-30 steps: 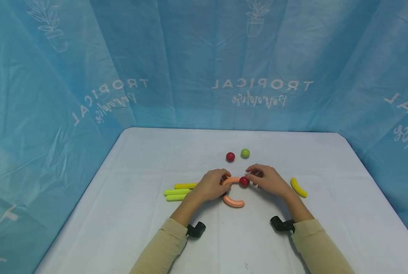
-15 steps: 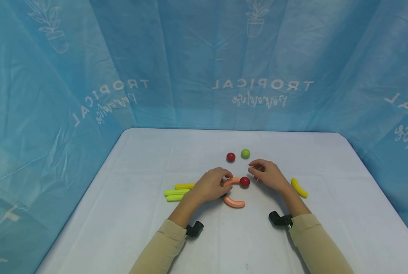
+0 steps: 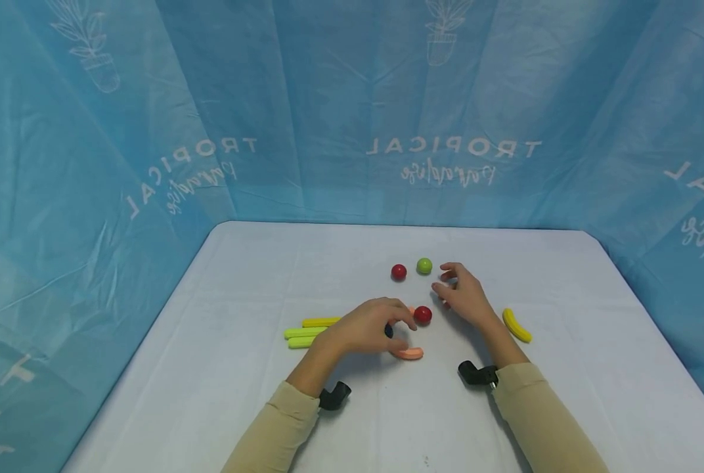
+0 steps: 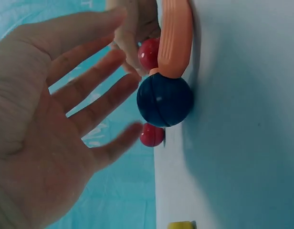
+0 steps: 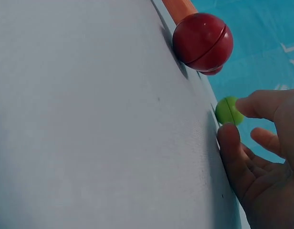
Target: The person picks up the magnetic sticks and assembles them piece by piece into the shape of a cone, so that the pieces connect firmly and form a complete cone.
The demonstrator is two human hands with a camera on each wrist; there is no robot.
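My left hand (image 3: 364, 328) is over a dark blue ball (image 4: 165, 100), fingers spread and holding nothing. Two curved orange pieces (image 3: 410, 353) join that ball, and most of the upper one is hidden behind the hand in the head view. A red ball (image 3: 423, 315) sits at the far end of the upper orange piece. My right hand (image 3: 463, 293) is beyond and to the right of it, with bent fingers and an apparent gap between thumb and fingertips. Nearest its fingertips lies a green ball (image 3: 425, 266), which it seems not to touch.
Another red ball (image 3: 398, 272) lies left of the green one. Yellow (image 3: 321, 322) and lime green sticks (image 3: 305, 333) extend left from under the left hand. A curved yellow piece (image 3: 516, 325) lies right of the right forearm. Blue curtains surround the white table (image 3: 222, 394).
My left hand has let go of the orange piece and blue ball and spread its fingers. My right hand has moved away from the near red ball, up toward the green ball.
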